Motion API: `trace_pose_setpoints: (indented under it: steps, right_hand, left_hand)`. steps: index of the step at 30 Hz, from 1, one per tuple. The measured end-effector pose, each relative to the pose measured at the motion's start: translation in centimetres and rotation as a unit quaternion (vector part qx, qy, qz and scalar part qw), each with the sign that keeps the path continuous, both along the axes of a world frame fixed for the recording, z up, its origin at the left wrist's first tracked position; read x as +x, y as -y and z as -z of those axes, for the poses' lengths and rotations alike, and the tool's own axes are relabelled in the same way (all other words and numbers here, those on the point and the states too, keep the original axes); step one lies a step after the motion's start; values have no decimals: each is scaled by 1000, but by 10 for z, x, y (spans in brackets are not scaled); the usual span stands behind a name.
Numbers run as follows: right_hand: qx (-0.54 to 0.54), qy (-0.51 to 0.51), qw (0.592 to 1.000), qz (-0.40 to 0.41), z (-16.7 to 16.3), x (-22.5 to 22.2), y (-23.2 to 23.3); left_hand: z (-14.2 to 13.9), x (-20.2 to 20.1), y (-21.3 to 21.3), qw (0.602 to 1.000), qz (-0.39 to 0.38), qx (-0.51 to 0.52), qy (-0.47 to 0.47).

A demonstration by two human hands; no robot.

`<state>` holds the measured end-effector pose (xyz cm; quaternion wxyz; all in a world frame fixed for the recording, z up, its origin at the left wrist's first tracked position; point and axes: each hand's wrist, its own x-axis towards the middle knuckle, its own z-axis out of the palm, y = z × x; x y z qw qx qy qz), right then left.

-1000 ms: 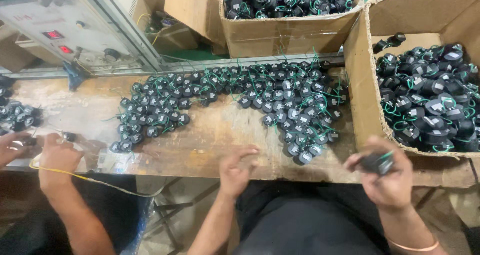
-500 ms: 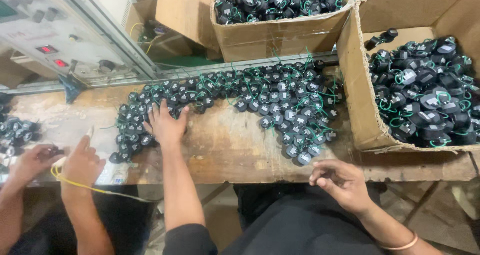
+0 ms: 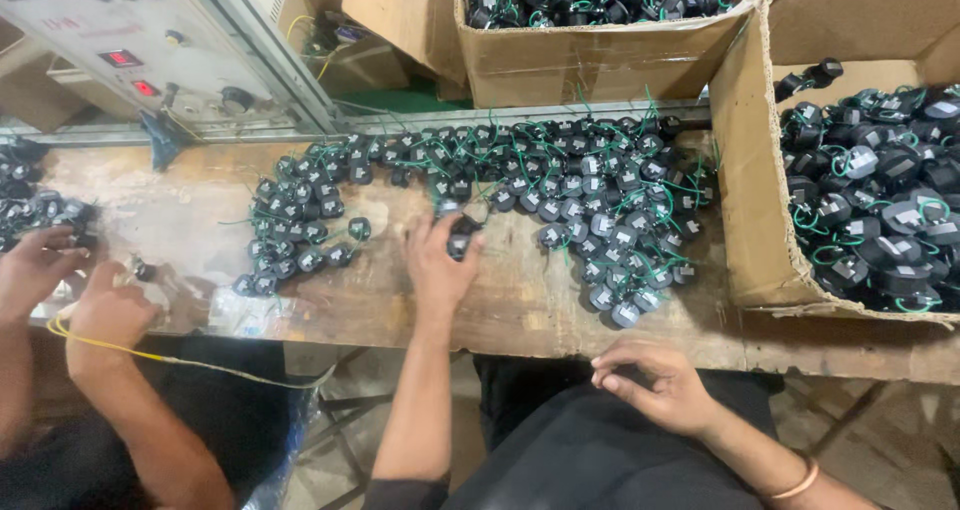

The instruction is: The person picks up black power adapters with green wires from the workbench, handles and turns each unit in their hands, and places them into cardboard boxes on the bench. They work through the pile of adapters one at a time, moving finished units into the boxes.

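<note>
1. I see my left hand [image 3: 440, 265] stretched out over the middle of the wooden worktop [image 3: 520, 300], fingers curled around one small black coil part [image 3: 462, 240] with green wire leads; it pinches that part between thumb and fingers.
2. The held part sits at the near edge of a wide spread of like black parts [image 3: 560, 185] that covers the far half of the worktop, from its middle toward the right edge (the green leads tangle among them, so single pieces are hard to tell apart).
3. My right hand [image 3: 655, 385] rests off the worktop, just below its near edge, over my dark lap. Its fingers are curled loosely inward; I cannot tell whether anything is in it.
4. An open cardboard box [image 3: 750, 220] at the right end of the worktop is full of the same black parts, and a second cardboard box [image 3: 600, 55] beyond the far edge holds more.
5. At the left end, another person's two hands [image 3: 100, 315] work near a smaller heap of parts, with a yellow cable [image 3: 180, 358] running below them.
6. A grey control panel [image 3: 120, 40] with red displays stands beyond the far left corner.
</note>
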<state>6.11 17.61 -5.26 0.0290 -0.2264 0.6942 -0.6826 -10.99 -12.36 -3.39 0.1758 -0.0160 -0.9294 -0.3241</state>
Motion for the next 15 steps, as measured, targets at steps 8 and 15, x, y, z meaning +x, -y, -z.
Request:
trace_pose_setpoints:
  steps: [8,15]
  right_hand:
    - [94,-44,994,25,-17,3,-4]
    - [126,-83,988,-40,-19,-19,-10]
  left_hand:
    - [15,40,-96,972,208,82,-80]
    - [30,49,-65,937,273,215,-38]
